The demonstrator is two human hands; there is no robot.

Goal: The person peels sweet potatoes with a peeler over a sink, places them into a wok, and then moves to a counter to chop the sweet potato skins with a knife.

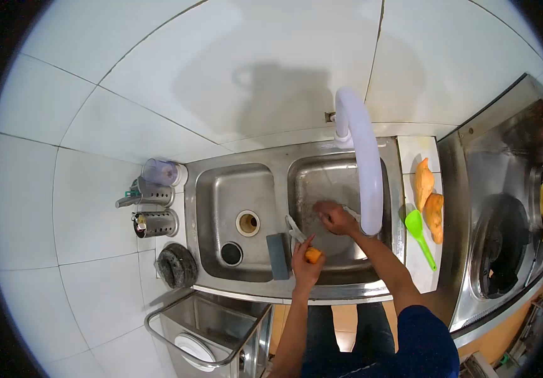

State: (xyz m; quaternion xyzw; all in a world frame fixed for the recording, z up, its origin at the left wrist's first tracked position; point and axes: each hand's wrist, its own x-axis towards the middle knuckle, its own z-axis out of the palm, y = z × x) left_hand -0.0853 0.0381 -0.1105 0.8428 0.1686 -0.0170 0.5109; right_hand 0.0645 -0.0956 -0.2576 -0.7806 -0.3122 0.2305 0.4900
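Note:
My left hand (pixel 307 268) is closed at the front of the sink, close to the divider. From it shows the orange handle of a knife (pixel 294 229), whose pale narrow blade points up and left. Beside that hand, a grey rectangular block (pixel 278 256) lies at the divider. My right hand (pixel 337 218) is over the right basin (pixel 322 178), its fingers stretched to the left and apart, with nothing seen in them. The white curved faucet (pixel 367 164) arches over the basin, its tip near my right wrist.
Orange tubers (pixel 424 183) and a green spoon (pixel 419 236) lie on the right ledge, beside a stove with a black pan (pixel 504 239). The left basin (pixel 221 195) holds a drain and a black round piece. Metal utensil holders (pixel 156 223) and a dark round bowl (pixel 177 264) stand left.

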